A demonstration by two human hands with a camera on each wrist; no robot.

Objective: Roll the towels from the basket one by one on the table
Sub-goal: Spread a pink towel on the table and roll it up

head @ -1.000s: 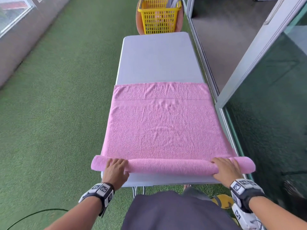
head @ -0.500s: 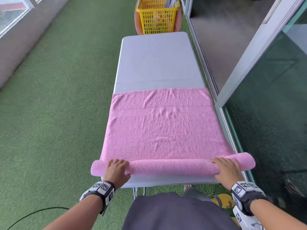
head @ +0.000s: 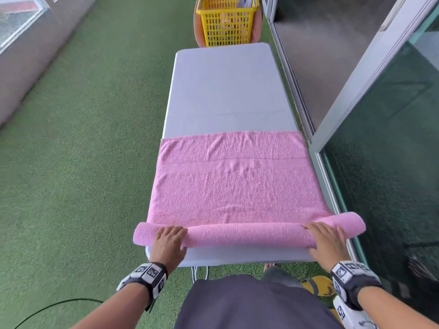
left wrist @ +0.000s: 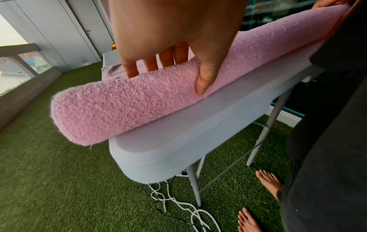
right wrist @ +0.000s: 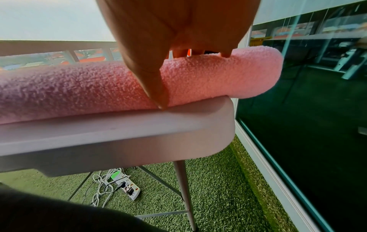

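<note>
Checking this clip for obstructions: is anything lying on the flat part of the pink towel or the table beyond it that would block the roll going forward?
Nothing visible does. The left hand and right hand grip the rolled part of the pink towel; its flat stretch ahead is bare, and so is the table. The yellow basket stands past the table's far end.

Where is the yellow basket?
In the head view, the yellow basket sits top centre, just past the far end of the white table, beyond the pink towel.
</note>
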